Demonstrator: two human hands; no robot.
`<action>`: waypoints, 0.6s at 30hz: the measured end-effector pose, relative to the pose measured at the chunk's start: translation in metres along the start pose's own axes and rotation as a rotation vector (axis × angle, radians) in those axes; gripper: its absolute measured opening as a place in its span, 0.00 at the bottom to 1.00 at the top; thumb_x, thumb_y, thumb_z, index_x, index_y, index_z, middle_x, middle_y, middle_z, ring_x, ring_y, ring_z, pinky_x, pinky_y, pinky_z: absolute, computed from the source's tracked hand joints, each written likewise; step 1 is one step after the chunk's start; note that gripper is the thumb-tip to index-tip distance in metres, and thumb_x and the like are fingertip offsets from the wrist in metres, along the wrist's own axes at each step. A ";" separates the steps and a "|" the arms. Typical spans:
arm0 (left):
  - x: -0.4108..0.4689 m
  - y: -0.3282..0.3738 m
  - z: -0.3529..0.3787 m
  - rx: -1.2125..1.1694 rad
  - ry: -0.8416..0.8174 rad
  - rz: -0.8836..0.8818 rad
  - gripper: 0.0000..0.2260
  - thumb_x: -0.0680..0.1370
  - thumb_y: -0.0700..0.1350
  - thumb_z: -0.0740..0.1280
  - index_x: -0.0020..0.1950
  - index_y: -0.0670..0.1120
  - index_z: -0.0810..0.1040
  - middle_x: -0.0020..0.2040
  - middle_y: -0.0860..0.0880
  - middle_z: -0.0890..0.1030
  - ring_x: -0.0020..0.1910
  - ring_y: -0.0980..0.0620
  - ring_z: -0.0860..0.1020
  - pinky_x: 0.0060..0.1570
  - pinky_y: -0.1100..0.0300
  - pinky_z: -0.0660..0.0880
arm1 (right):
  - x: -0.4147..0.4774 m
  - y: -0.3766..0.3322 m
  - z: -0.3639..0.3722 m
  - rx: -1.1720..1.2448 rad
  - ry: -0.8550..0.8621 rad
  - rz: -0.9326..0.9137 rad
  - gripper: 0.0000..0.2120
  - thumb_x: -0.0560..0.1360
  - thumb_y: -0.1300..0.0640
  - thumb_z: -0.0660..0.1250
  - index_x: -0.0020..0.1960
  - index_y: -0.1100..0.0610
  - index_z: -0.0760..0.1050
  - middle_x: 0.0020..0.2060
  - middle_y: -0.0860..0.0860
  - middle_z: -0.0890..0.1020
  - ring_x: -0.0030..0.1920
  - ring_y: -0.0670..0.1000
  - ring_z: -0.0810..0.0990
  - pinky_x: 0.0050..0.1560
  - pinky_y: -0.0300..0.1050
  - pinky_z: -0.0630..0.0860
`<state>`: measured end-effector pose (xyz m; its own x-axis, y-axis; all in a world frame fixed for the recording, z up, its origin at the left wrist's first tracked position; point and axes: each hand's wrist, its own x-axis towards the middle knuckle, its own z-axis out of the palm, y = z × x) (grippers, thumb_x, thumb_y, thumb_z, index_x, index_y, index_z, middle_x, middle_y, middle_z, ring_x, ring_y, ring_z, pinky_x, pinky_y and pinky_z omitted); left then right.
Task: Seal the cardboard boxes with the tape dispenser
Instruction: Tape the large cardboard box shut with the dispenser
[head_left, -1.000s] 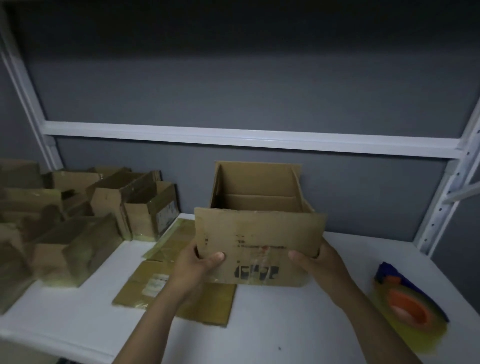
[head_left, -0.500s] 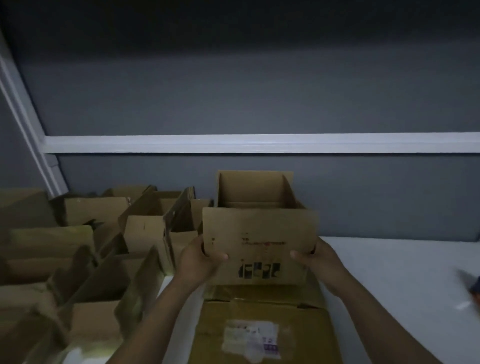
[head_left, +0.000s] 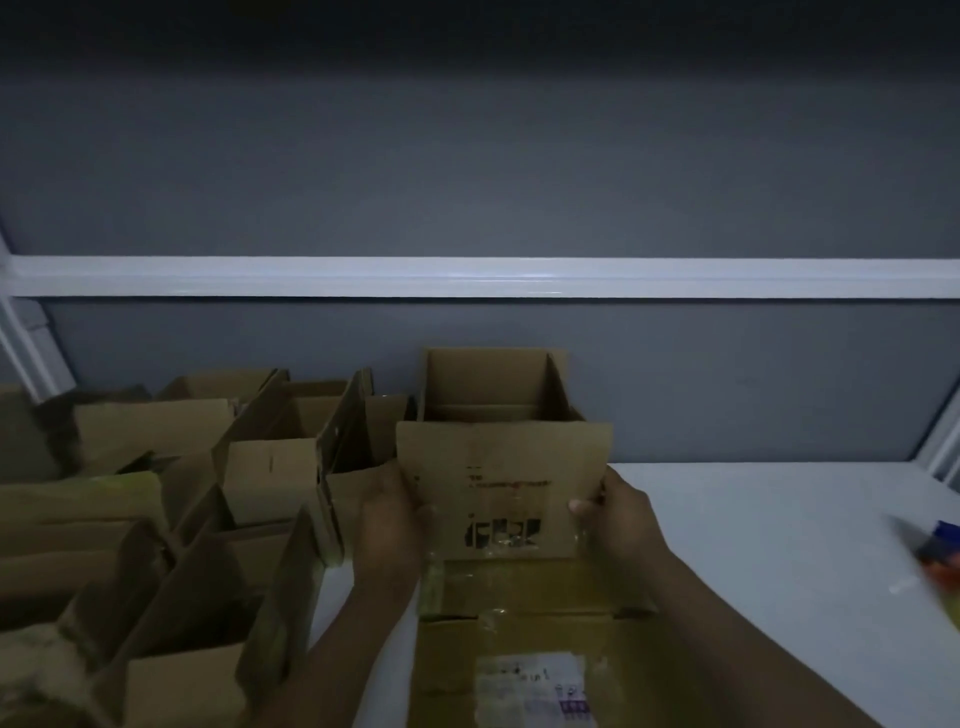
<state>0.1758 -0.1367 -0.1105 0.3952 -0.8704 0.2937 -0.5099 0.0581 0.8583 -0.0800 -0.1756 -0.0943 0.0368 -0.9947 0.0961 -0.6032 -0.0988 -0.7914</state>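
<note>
Open cardboard box (head_left: 498, 467), flaps upright and unsealed, gripped at its near side edges by the left hand (head_left: 387, 525) and the right hand (head_left: 621, 514), each closed round the cardboard; the two-sided hold probably keeps it square while it is positioned beside the other open boxes (head_left: 270, 467). It stands over the far end of a flattened carton (head_left: 519, 649) on the white worktop (head_left: 753, 530). The tape dispenser (head_left: 937, 551), blurred at the right edge, lies well apart from both hands.

Matt brown cardboard box (head_left: 501, 467), glossy tape on flat carton (head_left: 519, 649), smooth white tabletop (head_left: 779, 545), matt grey wall (head_left: 467, 156)
</note>
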 end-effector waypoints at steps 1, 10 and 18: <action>-0.002 0.001 0.001 0.082 -0.005 0.048 0.28 0.77 0.50 0.67 0.73 0.45 0.62 0.57 0.41 0.79 0.47 0.43 0.79 0.44 0.47 0.79 | 0.000 0.001 0.000 -0.049 -0.010 -0.002 0.18 0.78 0.51 0.66 0.66 0.55 0.70 0.58 0.52 0.80 0.55 0.54 0.79 0.57 0.52 0.77; -0.029 0.041 0.039 0.667 0.214 0.844 0.28 0.80 0.54 0.59 0.75 0.40 0.63 0.74 0.36 0.62 0.73 0.34 0.63 0.73 0.40 0.54 | -0.046 0.034 -0.030 -0.340 -0.270 0.115 0.20 0.77 0.51 0.66 0.66 0.58 0.73 0.62 0.54 0.78 0.60 0.53 0.77 0.55 0.38 0.70; -0.029 0.039 0.094 0.890 0.017 1.226 0.23 0.79 0.44 0.56 0.75 0.50 0.67 0.77 0.40 0.61 0.76 0.35 0.57 0.70 0.33 0.58 | -0.074 0.052 -0.036 0.095 -0.156 0.399 0.31 0.74 0.51 0.71 0.72 0.59 0.64 0.64 0.57 0.74 0.56 0.54 0.77 0.53 0.44 0.77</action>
<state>0.0732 -0.1554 -0.1250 -0.5990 -0.4987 0.6265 -0.7998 0.4106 -0.4378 -0.1424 -0.1065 -0.1209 -0.0598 -0.9473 -0.3148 -0.5186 0.2990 -0.8010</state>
